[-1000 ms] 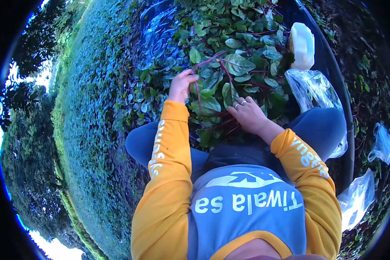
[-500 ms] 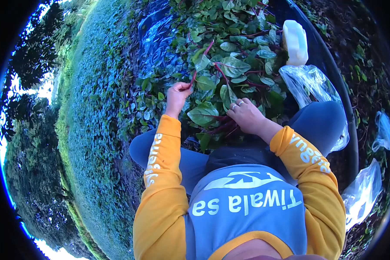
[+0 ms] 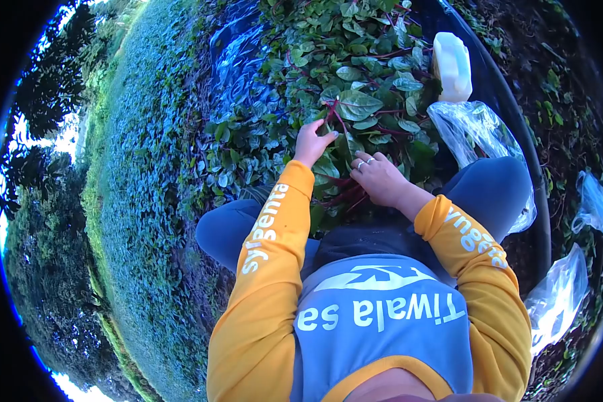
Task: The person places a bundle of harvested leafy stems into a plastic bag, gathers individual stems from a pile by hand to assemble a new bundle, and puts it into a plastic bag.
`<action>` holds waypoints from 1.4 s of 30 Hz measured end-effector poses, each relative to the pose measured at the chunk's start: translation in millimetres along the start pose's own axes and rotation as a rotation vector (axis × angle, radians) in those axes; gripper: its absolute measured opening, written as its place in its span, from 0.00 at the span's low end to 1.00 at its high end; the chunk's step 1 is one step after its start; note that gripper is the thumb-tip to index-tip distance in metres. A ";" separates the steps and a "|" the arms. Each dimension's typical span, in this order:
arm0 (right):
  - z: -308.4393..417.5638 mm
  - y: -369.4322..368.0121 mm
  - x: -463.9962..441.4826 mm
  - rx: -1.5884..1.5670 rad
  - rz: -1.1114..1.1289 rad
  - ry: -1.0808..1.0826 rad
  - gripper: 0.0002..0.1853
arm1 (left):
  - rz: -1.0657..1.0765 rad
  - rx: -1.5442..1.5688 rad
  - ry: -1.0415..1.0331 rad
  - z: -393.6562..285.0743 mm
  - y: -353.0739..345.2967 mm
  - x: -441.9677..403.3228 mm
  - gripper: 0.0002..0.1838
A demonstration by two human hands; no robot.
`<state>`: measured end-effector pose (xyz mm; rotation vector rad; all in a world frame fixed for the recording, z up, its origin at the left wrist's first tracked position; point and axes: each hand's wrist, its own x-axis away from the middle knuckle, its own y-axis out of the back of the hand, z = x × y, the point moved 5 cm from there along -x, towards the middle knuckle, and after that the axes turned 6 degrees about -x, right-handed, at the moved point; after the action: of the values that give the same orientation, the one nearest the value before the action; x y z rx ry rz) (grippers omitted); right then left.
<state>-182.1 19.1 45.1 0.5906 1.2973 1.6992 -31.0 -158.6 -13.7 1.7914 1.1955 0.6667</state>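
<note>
My left hand [image 3: 315, 143] is over the pile of leafy cuttings, thumb and fingers closed around a red-stemmed leafy sprig [image 3: 329, 115]. Just to its right, my right hand [image 3: 380, 179] grips a bunch of red-stemmed greens [image 3: 345, 194] that look like Malabar spinach. Rings show on its fingers. The thick stems come out below that hand, and broad green leaves [image 3: 358, 105] stick out above it. Parts of the bunch are hidden behind both hands.
More leafy cuttings [image 3: 355, 40] are heaped ahead. Beside them stand a cut white plastic container [image 3: 453, 67] and a clear plastic bag [image 3: 482, 130]. Further right lie other plastic bags [image 3: 559, 298]. Blue sheeting [image 3: 238, 60] is at the left, beside a planted field [image 3: 141, 187].
My left hand has moved right with the sprig, from beside the bunch to right against it. The right hand has stayed on the bunch.
</note>
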 end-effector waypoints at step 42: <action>10.1 10.4 -1.7 -0.071 -0.023 -0.074 0.22 | -0.015 -0.150 -0.092 -41.9 17.1 103.3 0.12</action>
<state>-177.1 22.2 58.4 0.5895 1.1830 1.6820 -15.3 -51.8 18.8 1.6684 1.0678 0.6413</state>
